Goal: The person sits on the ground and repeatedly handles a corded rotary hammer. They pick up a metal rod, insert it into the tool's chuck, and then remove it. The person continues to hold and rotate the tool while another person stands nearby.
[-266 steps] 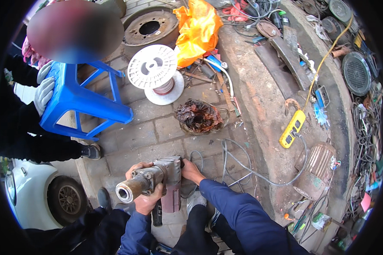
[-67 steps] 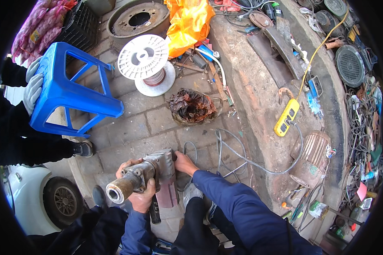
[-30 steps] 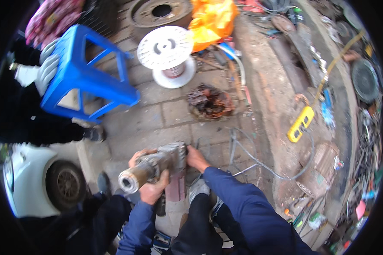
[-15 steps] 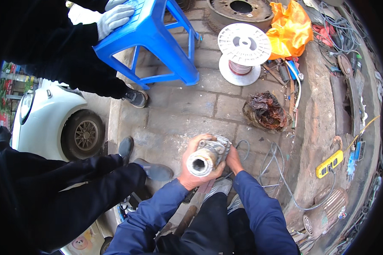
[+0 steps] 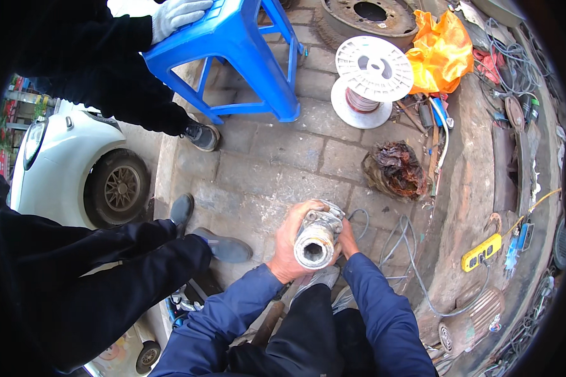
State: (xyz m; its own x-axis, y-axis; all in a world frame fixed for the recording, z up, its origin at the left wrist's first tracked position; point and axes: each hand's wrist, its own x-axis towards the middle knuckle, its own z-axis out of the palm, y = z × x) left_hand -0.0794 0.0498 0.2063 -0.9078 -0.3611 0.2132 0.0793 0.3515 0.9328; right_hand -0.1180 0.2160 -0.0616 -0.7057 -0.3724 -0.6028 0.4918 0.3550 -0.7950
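Note:
Between my hands is a worn, dirty metal machine part (image 5: pixel 313 245), with a hollow round nose pointing toward me and a bolted flange behind it. My left hand (image 5: pixel 288 246) is wrapped round its left side, the thumb along the upper edge. Against the right side my right hand (image 5: pixel 346 241) is closed, its fingers mostly hidden behind the part. The far end of the part is out of sight. A grey cable (image 5: pixel 415 267) loops on the ground close to my right hand; whether it joins the part cannot be seen.
Ahead stand a blue stool (image 5: pixel 233 34) under a gloved person's hand (image 5: pixel 177 17), a white spool (image 5: pixel 374 69) and a rusty wheel rim (image 5: pixel 387 26). To the right lie a greasy bag (image 5: pixel 393 169), a yellow power strip (image 5: pixel 481 252) and a motor (image 5: pixel 471 319). Another person's shoe (image 5: pixel 223 246) is at left.
The part has tilted, and its hollow nose now lies slightly lower and further right in view. Both hands keep their hold. The whole view has shifted a little.

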